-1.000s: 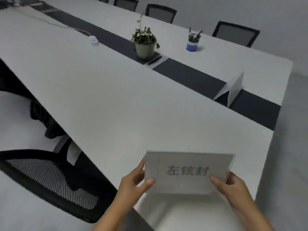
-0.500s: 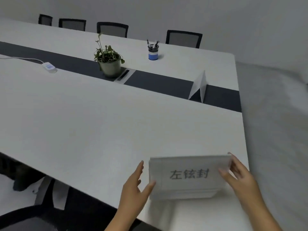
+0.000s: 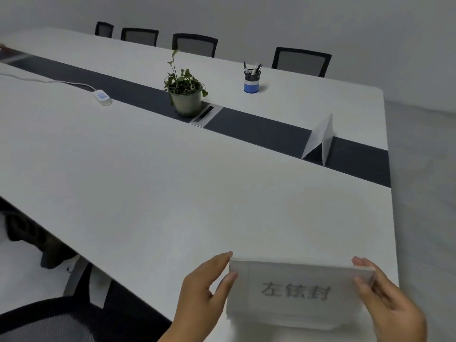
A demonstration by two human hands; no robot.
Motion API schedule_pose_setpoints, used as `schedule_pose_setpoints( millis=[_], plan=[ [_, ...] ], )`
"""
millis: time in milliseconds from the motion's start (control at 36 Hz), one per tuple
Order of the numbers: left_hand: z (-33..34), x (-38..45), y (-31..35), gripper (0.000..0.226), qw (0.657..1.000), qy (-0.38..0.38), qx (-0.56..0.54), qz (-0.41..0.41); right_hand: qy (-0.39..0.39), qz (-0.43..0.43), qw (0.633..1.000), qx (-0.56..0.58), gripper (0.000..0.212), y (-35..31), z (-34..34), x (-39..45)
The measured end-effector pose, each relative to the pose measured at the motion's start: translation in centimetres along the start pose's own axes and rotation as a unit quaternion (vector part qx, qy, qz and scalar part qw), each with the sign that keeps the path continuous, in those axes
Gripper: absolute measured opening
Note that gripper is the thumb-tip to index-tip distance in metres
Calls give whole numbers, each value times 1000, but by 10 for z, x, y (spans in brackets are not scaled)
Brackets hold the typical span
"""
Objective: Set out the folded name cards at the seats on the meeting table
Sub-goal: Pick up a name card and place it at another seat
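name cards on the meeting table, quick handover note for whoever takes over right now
Left hand: grip on the left edge of the printed name card, thumb in front, fingers behind.
Right hand: grip on its right edge.
The card stands at the near edge of the table, print facing the seat.
Done: one folded card stands on the dark centre strip near the table end.
Left: release this card and set cards at the other seats; no spare cards in view.
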State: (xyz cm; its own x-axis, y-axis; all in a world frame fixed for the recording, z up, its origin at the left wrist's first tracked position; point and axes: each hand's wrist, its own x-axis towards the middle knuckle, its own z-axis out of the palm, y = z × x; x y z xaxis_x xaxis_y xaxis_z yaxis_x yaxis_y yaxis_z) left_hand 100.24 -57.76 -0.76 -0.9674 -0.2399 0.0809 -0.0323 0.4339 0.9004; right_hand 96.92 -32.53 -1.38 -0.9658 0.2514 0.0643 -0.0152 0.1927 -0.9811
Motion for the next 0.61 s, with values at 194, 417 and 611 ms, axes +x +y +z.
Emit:
schedule_pose_setpoints(
  millis=[194, 417, 611],
  plan=[
    [-33, 10, 11, 33, 993, 89, -76, 27, -16, -29, 999, 6, 30, -43, 25, 3],
    [-105, 56, -9, 30, 980, 167, -102, 22, -36, -86, 995, -44, 37, -87, 130, -3],
    [-163, 101, -73, 46, 988, 122, -81, -55, -76, -38, 989, -122, 53, -62, 245, -30]
  ],
)
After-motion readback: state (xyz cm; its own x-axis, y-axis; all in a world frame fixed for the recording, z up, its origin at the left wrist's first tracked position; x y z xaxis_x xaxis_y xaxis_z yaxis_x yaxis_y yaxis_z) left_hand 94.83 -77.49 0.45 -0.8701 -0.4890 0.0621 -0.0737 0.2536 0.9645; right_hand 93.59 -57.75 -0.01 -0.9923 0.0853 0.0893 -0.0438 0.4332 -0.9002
